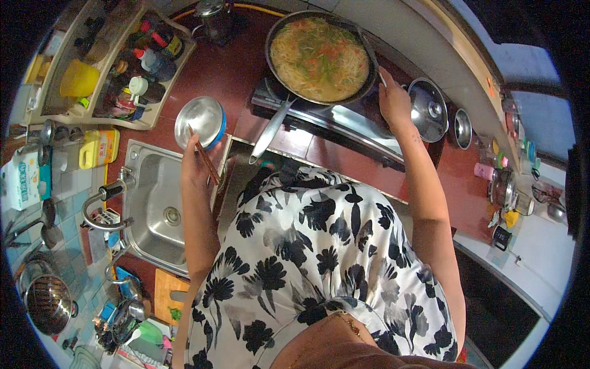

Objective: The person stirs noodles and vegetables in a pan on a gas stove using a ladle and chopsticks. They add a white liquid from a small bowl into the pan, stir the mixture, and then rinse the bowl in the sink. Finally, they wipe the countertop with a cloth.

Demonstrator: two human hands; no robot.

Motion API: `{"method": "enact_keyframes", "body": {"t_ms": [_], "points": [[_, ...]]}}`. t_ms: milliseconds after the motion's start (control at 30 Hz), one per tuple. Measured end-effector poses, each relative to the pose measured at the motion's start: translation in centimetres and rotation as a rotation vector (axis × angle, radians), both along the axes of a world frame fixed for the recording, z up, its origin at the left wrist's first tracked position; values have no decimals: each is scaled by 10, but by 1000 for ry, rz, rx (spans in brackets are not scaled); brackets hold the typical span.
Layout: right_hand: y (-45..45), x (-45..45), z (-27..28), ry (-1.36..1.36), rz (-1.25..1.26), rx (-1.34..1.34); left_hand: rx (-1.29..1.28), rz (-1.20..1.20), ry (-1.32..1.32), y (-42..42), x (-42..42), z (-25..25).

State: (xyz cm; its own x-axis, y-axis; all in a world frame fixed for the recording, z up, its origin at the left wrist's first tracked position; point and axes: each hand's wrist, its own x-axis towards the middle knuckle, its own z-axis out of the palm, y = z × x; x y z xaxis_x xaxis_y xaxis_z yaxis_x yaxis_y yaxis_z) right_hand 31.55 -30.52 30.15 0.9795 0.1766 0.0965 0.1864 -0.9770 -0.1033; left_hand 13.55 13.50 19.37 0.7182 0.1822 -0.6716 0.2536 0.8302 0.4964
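Observation:
A wide dark frying pan stands on the gas stove. Noodles in broth with red pieces and green bits fill it. The pan's long metal handle points towards me. My right hand is closed at the pan's right rim, around what looks like a short metal handle; my fingers hide most of it. In my left hand are a metal bowl with a blue outside and a pair of brown wooden chopsticks. The bowl is tilted, and its visible inside looks empty.
A steel sink with a curved faucet lies at my left. Beyond it stands a condiment rack with several bottles. Right of the stove are a glass lid and a small metal bowl. A cutting board holds greens.

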Motion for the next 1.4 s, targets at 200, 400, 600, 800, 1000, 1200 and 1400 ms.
{"method": "enact_keyframes", "body": {"t_ms": [200,400,600,800,1000,1200,1400], "points": [[-29,-2,-31,282,-129,91,-61,36,30,-14,-2,4],[-7,-31,7,870,-593,1167,-44,39,77,-17,-1,13],[-14,-40,19,1139,-779,1847,-14,40,22,-18,2,10],[-18,-45,48,1151,-736,1924,-18,18,42,-18,3,9],[-6,-41,72,928,-604,1434,-42,-30,89,-15,3,7],[5,-23,74,590,-419,823,5,-16,35,-16,1,2],[-45,-2,4,326,-187,307,31,-10,22,-27,0,28]]}}
